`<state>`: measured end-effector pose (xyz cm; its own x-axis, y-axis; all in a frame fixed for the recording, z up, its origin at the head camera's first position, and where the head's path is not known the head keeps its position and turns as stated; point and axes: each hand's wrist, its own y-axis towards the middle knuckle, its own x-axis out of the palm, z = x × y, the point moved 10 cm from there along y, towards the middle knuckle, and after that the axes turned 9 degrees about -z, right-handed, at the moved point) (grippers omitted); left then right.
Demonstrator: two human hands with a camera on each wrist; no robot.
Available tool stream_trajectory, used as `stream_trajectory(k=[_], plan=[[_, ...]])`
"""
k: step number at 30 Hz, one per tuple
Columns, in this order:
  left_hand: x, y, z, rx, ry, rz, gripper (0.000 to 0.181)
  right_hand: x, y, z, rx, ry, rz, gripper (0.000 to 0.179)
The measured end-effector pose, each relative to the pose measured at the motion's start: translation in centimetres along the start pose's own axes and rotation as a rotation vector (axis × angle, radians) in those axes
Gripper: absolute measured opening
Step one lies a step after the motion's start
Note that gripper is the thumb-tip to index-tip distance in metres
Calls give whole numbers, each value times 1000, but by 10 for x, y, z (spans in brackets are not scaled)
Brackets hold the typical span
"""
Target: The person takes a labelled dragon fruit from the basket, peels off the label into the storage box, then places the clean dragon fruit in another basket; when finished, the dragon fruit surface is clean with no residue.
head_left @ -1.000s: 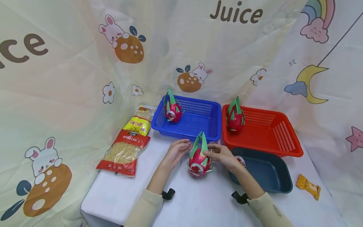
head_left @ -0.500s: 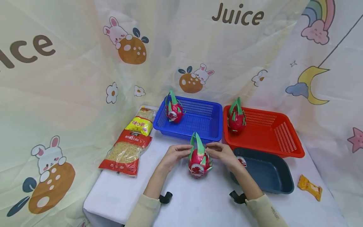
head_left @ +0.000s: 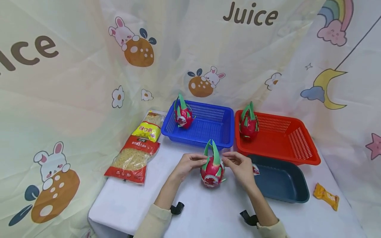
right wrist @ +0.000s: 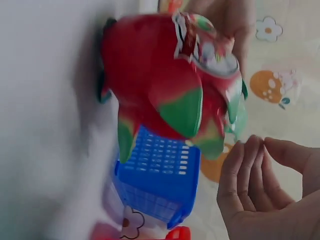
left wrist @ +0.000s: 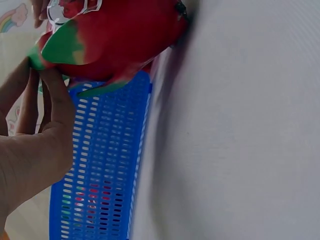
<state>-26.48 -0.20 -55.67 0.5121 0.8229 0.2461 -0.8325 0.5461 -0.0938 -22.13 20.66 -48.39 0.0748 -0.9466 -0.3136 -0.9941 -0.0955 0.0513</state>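
A red dragon fruit (head_left: 212, 170) with green leaf tips and a round label stands upright on the white table in the head view. My left hand (head_left: 189, 165) is at its left side. In the left wrist view, the thumb and forefinger of that hand pinch a green leaf tip (left wrist: 36, 57). On the other side my right hand (head_left: 240, 167) is held just off the fruit. The right wrist view has its thumb and fingertips (right wrist: 255, 141) brought together with nothing between them, beside the leaves.
Behind stand a blue basket (head_left: 205, 140) and a red basket (head_left: 285, 132), each with a dragon fruit in it. A dark blue bin (head_left: 285, 181) sits at right, near an orange packet (head_left: 326, 196). Two pasta bags, one red (head_left: 132, 160), one yellow (head_left: 147, 129), lie left.
The dragon fruit has shifted slightly right and turned a little. My left hand has followed and pinches a leaf. My right fingers have drawn back from the fruit's right side.
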Motion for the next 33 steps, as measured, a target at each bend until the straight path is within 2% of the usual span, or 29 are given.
stream_trajectory(k=[4,9,12,15,20,24,27,33], plan=[[1,0,2,4,30,1,30,5,-18,-4,-50,-90,30,20],[1,1,6,12,59,25,29,8,-39,-4,-189,-118,165,19],[1,2,4,-3,33,49,28,12,-51,-9,-299,-137,229,24],[2,2,2,-14,-18,69,28,14,-59,-20,-334,-128,248,27],[1,2,0,-1,-94,110,27,16,-67,-36,-306,-120,222,28],[2,0,2,7,-140,142,28,18,-66,-25,-288,-148,208,32],[4,-1,2,-9,-150,155,28,17,-63,-8,-252,-135,213,34],[12,1,0,-25,-99,151,28,13,-64,8,-156,-76,234,35]])
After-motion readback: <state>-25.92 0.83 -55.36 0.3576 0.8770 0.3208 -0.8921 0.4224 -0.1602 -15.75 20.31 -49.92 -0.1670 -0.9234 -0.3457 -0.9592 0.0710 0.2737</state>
